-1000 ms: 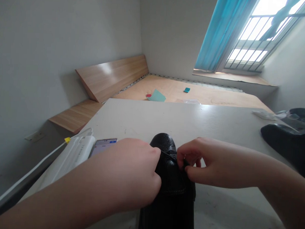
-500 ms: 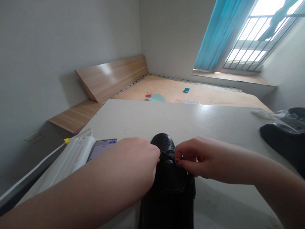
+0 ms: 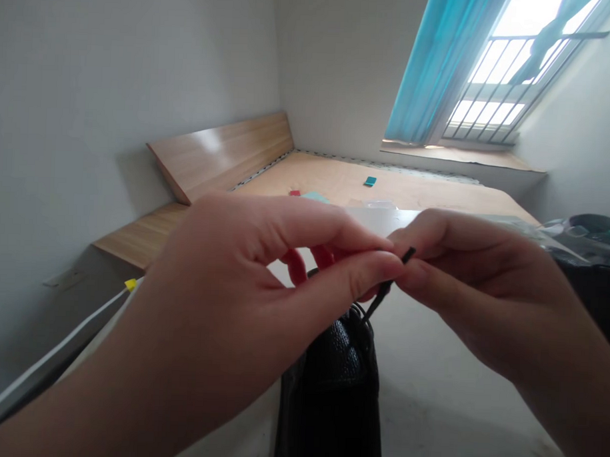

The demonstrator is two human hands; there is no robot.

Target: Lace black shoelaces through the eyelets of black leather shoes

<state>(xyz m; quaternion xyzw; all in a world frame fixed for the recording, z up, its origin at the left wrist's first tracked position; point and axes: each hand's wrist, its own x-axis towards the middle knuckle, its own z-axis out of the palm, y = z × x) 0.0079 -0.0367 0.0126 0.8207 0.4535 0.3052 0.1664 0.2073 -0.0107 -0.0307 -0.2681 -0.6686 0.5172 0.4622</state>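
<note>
Beyond the white table (image 3: 430, 373), a blue curtain (image 3: 425, 73) hangs beside a barred window (image 3: 490, 81). From where I stand, the black shoe (image 3: 338, 353) sits on the table, below both hands. The left hand (image 3: 233, 286) pinches the dark lace (image 3: 378, 301) between thumb and finger, its tip projecting past the thumb. The right hand (image 3: 484, 268) is narrowed at the same spot; overlapping fingers make its own hold hard to confirm. For good control, pinch close to the tip, pull evenly, and avoid jerks that could drag the shoe.
</note>
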